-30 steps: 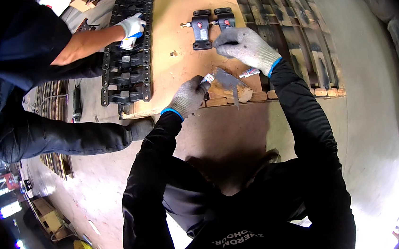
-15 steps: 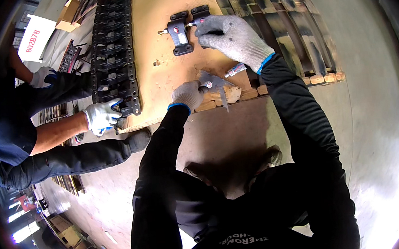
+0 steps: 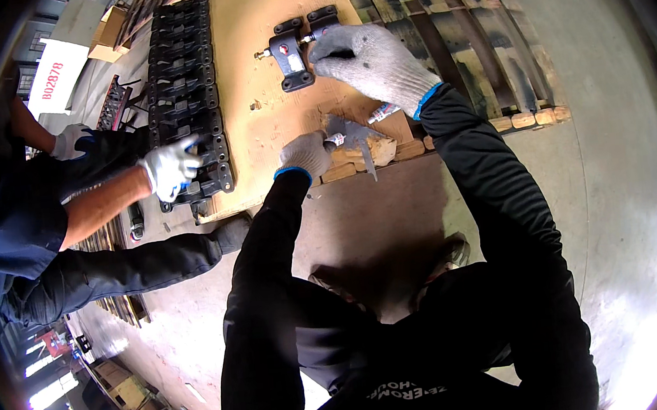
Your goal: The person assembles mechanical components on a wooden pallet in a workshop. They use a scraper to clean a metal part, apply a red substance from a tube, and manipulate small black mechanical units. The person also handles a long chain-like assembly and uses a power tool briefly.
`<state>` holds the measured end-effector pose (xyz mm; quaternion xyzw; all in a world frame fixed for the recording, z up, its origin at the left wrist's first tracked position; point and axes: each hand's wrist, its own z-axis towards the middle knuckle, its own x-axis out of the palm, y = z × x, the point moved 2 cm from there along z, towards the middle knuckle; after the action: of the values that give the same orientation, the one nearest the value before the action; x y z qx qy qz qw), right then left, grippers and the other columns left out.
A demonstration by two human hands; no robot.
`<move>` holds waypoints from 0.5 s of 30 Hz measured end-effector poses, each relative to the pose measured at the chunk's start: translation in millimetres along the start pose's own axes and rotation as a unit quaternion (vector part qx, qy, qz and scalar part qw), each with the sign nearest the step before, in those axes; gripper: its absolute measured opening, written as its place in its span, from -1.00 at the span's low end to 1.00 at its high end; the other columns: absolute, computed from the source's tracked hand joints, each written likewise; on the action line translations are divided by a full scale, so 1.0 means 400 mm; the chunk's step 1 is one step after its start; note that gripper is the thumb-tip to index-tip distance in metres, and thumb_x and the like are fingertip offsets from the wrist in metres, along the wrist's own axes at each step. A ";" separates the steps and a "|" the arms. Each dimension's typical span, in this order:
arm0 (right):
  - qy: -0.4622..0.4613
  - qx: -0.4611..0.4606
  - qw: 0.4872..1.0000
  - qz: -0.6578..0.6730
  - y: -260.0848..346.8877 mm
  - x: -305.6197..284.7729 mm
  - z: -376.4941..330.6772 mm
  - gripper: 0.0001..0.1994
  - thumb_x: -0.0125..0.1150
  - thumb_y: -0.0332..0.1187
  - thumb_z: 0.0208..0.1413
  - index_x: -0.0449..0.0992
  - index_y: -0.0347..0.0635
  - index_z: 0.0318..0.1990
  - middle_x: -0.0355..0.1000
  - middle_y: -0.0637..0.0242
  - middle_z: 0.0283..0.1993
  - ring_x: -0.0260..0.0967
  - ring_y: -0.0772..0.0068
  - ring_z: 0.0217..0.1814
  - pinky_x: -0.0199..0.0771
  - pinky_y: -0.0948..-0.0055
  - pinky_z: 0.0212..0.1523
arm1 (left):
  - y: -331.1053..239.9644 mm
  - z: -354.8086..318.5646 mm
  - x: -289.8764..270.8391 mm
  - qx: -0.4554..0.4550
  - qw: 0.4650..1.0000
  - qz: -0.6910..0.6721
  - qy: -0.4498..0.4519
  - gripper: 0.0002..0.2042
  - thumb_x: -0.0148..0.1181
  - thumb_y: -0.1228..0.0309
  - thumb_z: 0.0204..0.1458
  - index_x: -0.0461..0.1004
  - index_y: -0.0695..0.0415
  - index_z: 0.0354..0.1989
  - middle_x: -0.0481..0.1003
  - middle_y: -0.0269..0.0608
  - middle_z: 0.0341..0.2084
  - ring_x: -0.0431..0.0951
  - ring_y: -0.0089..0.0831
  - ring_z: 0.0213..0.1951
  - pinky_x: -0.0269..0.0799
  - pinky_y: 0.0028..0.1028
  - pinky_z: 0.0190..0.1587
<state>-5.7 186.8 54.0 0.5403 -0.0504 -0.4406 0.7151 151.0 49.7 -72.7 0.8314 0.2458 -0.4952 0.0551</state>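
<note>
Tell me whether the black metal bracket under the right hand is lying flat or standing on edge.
Lying flat. The black metal bracket rests broad face up on the plywood sheet, the right hand on its right end.

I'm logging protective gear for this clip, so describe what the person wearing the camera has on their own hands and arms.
Both hands wear light grey knitted work gloves with a blue band at the cuff: left hand, right hand. Both arms are covered by long black sleeves reaching to the glove cuffs. No watch or markings show on the sleeves.

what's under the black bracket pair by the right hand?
The black metal bracket pair lies on a tan plywood sheet. The gloved right hand covers its right end, so that part is hidden.
</note>
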 end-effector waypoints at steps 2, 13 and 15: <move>0.000 0.003 1.000 -0.010 0.009 0.003 0.000 -0.81 0.34 -0.29 0.14 0.66 -0.16 -0.17 0.64 0.16 -0.21 0.61 0.22 -0.17 0.60 0.33 -0.07 | 0.001 -0.006 -0.003 -0.002 1.000 0.004 0.003 -0.61 0.03 0.04 0.27 0.58 0.11 -0.08 0.63 0.06 -0.21 0.63 0.01 -0.08 0.50 -0.05 -0.02; -0.005 -0.009 1.000 0.001 0.014 0.013 -0.003 -0.79 0.36 -0.30 0.13 0.66 -0.18 -0.14 0.64 0.16 -0.21 0.60 0.21 -0.18 0.59 0.31 -0.06 | 0.003 -0.002 -0.010 -0.003 0.999 0.022 -0.029 -0.62 0.06 0.06 0.26 0.57 0.14 -0.11 0.63 0.07 -0.21 0.62 0.04 -0.09 0.50 -0.04 -0.02; -0.002 0.004 1.000 0.002 0.017 0.013 -0.002 -0.77 0.35 -0.28 0.15 0.66 -0.19 -0.12 0.64 0.15 -0.20 0.60 0.21 -0.17 0.59 0.30 -0.05 | 0.003 -0.001 -0.011 -0.001 0.999 0.023 -0.031 -0.63 0.06 0.07 0.26 0.57 0.13 -0.10 0.63 0.07 -0.21 0.62 0.04 -0.08 0.50 -0.04 -0.02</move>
<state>1.8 184.0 56.9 0.5417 -0.0549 -0.4401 0.7141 150.2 47.3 -68.7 0.8211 0.2251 -0.5190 0.0754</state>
